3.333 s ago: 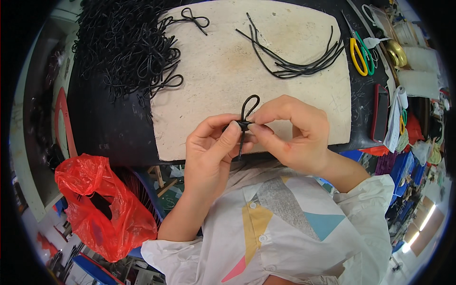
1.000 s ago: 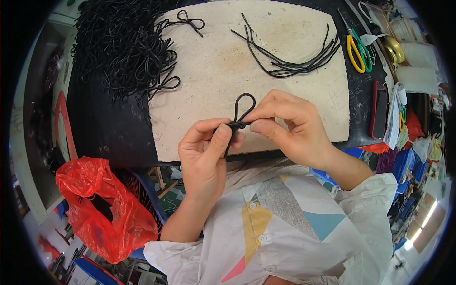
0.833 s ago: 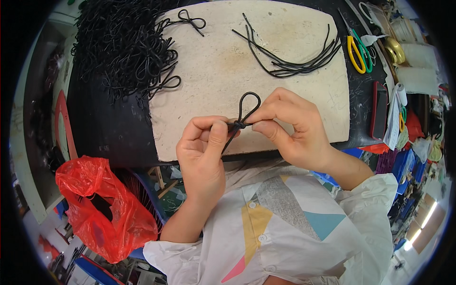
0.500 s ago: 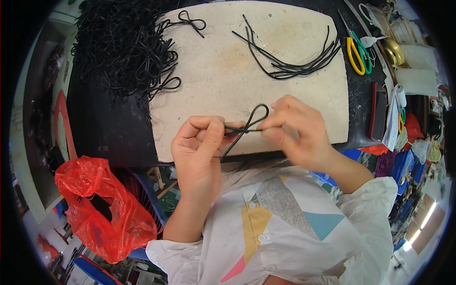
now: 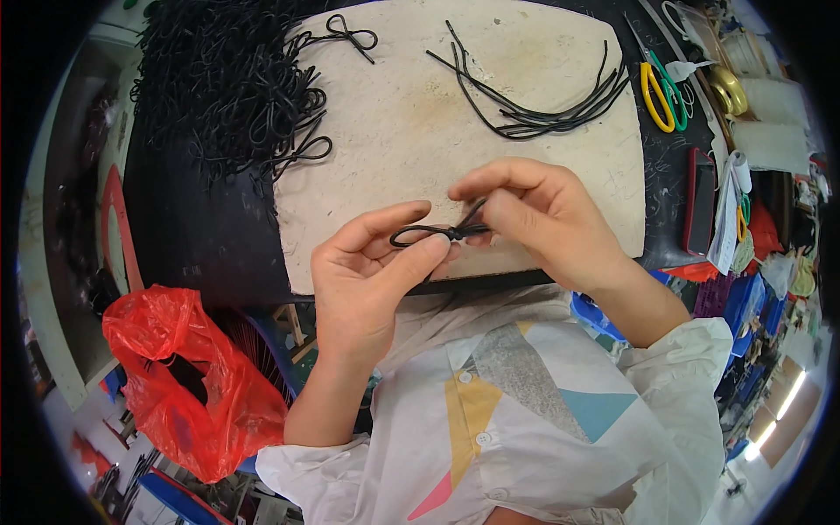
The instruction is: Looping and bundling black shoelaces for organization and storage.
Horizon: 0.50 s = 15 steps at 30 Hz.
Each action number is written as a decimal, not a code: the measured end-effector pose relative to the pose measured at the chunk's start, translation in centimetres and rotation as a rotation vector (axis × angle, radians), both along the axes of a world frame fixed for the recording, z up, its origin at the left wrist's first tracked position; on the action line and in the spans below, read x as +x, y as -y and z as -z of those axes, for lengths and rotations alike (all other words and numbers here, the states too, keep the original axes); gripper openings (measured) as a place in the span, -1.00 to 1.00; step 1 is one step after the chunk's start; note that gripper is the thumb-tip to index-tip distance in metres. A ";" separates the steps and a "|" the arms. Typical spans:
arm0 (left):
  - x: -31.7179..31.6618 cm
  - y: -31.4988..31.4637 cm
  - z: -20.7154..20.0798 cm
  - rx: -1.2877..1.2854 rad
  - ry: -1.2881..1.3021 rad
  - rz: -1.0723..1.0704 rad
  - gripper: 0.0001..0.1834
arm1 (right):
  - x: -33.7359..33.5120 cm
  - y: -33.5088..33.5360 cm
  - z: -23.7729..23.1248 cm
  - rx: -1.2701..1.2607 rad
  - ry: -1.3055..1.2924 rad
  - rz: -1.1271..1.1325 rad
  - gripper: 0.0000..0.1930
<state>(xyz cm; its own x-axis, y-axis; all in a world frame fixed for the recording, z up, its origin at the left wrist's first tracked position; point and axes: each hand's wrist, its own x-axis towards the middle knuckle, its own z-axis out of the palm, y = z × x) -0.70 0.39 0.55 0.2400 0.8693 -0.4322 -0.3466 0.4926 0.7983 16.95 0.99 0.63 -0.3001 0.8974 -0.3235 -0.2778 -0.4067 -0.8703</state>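
A black cord bow [image 5: 454, 233], knotted in the middle, is held between my two hands above the near edge of a pale board [image 5: 385, 122]. My left hand [image 5: 367, 267] pinches it near the knot, thumb on top, with one loop lying over the fingers. With thumb and fingers bent, my right hand [image 5: 534, 214] grips the bow's other side; part of the cord is hidden behind those fingers. Several loose black cords [image 5: 542, 122] lie curved on the far right of the board. At the far left is a large heap of tied black cord bows [image 5: 227, 96], some spilling onto the board.
Yellow- and green-handled scissors [image 5: 661, 92] lie right of the board on the black table [image 5: 201, 245]. A dark red-edged case [image 5: 698, 201] sits nearer on that side. A red plastic bag [image 5: 201, 385] hangs at the lower left, below a red curved piece [image 5: 114, 219].
The bow has turned in my hands; its loop now lies over my left fingers instead of pointing up. My right hand has shifted slightly left and closer to the knot.
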 end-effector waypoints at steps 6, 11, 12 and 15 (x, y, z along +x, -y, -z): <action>0.3 0.2 0.2 -0.046 -0.010 -0.046 -0.72 | -0.5 0.2 -0.7 0.318 0.426 -0.086 -0.89; 0.6 0.9 1.0 0.071 -0.083 -0.097 -0.78 | -0.6 0.4 -0.1 0.469 0.592 -0.047 -0.87; 0.8 1.0 1.1 0.074 -0.070 -0.135 -0.79 | -0.8 0.5 -0.1 0.474 0.604 -0.025 -0.87; 1.3 1.2 1.2 0.064 -0.035 -0.221 -0.80 | -0.9 0.5 0.0 0.479 0.614 -0.008 -0.87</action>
<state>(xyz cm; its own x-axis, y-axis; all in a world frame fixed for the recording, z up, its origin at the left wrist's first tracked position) 0.60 -0.82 -0.66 0.0268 0.9250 -0.3791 -0.4124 0.3557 0.8387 16.09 0.53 0.59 -0.1996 0.9798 -0.0111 0.3120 0.0529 -0.9486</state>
